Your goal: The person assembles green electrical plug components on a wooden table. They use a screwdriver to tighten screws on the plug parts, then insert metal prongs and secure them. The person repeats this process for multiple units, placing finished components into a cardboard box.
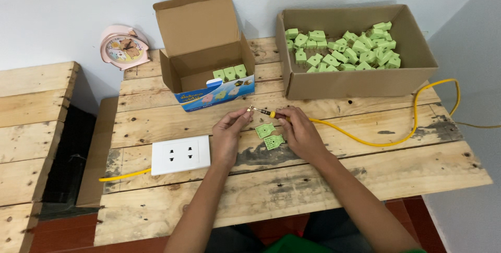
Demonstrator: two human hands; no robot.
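My left hand [228, 134] and my right hand [300, 130] meet over the middle of a wooden pallet table [313, 180]. Together they hold the stripped end of a yellow cable [365, 139], whose bare metal tips [254, 110] stick out between my fingers. The left fingertips pinch the tips; the right fingers grip the yellow sheath just behind them. Two green plug halves [269, 135] lie flat on the table just under my hands, touching neither.
A white wall socket plate [180, 154] lies to the left, with yellow cable leaving its left side. A small open carton [203, 60] holds a few green plugs; a larger cardboard box [355, 81] holds several more. A pink alarm clock [124, 47] stands at the back left.
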